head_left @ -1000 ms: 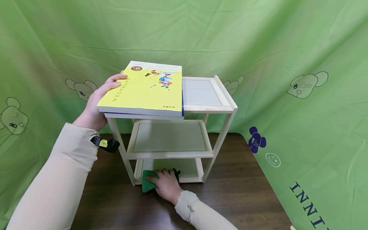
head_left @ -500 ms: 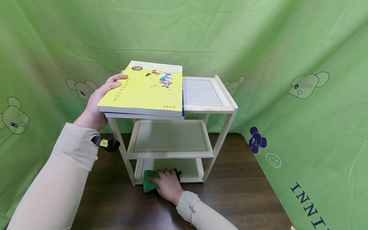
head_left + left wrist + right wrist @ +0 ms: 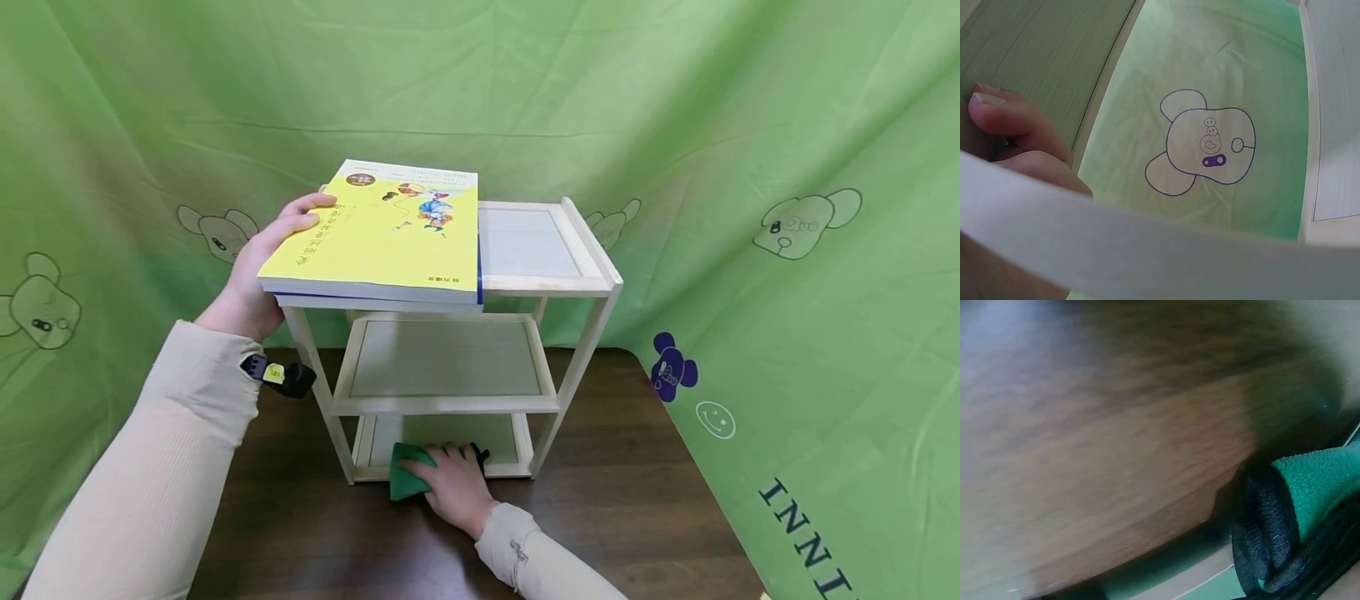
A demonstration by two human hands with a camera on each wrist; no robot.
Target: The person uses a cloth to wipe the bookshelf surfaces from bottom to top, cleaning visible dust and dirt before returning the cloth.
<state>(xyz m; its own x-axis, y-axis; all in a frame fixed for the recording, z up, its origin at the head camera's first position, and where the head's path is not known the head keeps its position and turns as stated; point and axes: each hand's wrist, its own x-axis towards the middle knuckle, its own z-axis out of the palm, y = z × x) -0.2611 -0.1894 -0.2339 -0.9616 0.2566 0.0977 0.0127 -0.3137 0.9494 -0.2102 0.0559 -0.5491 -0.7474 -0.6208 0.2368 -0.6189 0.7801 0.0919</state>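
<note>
A pale wooden three-tier rack (image 3: 450, 406) stands on the dark wood-grain surface. My left hand (image 3: 258, 267) grips the left side of its top shelf, next to a yellow-covered book (image 3: 382, 237); another book lies beneath that one. In the left wrist view, curled fingers (image 3: 1029, 137) show against the shelf's underside, behind a blurred rack bar. Down at the bottom shelf's front edge, my right hand (image 3: 457, 487) holds a folded green cloth (image 3: 407, 472). The right wrist view shows the cloth's (image 3: 1325, 481) green face and dark edging close to the wood-grain surface.
The middle shelf (image 3: 450, 358) lies directly above my right hand. Right of the books, part of the top shelf (image 3: 528, 242) is exposed. A green printed curtain (image 3: 480, 83) hangs behind and along both sides of the rack.
My right hand and the green cloth have slid a little to the right along the bottom shelf's front edge. My left hand, the books and the rack keep their places.
</note>
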